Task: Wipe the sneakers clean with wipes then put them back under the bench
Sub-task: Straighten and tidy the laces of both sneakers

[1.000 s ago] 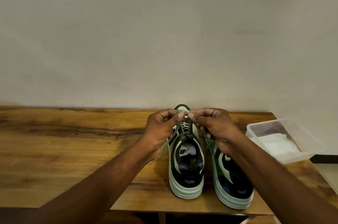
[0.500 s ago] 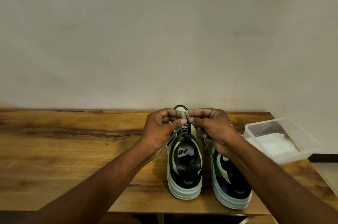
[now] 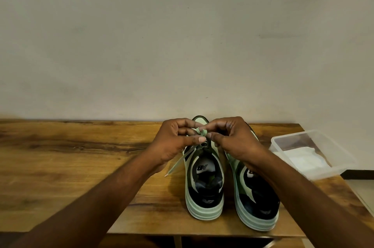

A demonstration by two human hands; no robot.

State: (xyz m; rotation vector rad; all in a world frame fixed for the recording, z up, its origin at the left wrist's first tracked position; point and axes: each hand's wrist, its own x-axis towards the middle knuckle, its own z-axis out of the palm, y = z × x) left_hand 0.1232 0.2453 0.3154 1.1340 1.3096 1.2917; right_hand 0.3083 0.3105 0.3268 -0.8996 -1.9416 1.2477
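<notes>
- Both your hands are curled over the front of the left sneaker (image 3: 204, 185): your left hand (image 3: 176, 142) and right hand (image 3: 232, 140) each pinch the pale green lace (image 3: 202, 132), which is looped between your fingertips.
- One loose lace end trails down to the left, towards the wooden bench top (image 3: 70, 166).
- Both sneakers stand side by side on the bench, heels towards you, toes towards the wall; the right sneaker (image 3: 257, 197) is partly under your right forearm.
- The long axis of each runs straight away from you, so the knot sits at the far end.
- The clear tub (image 3: 336, 164) holding wipes (image 3: 303, 158) lies to your right, nearer your right hand.
</notes>
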